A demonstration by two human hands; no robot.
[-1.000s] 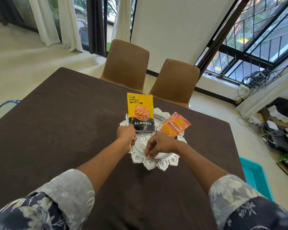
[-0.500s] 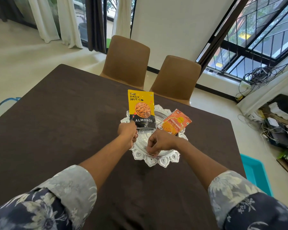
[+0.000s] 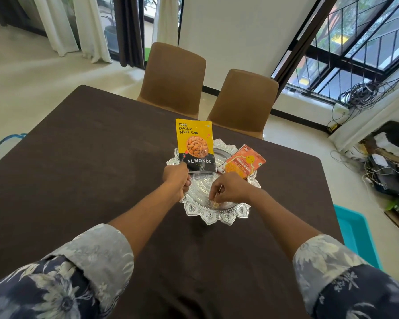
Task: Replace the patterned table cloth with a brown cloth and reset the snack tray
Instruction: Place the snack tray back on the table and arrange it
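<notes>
A dark brown cloth (image 3: pixel 83 171) covers the whole table. On it stands an ornate silver tray (image 3: pixel 217 215) with a scalloped rim. My left hand (image 3: pixel 176 178) grips the bottom left corner of a yellow and black almonds pouch (image 3: pixel 195 146), which stands upright at the tray's far left. An orange garlic snack packet (image 3: pixel 241 163) lies tilted on the tray's far right. My right hand (image 3: pixel 229 191) hovers over the tray's middle, fingers pinched down at a small pale yellow item (image 3: pixel 215 205) on the tray surface.
Two brown chairs (image 3: pixel 174 77) (image 3: pixel 241 102) stand at the table's far side. A turquoise bin (image 3: pixel 352 233) sits on the floor to the right, with tangled cables and clutter (image 3: pixel 387 162) beyond it. A blue hoop-like object (image 3: pixel 0 146) shows at the left edge.
My right hand's fingers have shifted slightly, and a small yellow item now shows under them. The almonds pouch and my left hand hold their place.
</notes>
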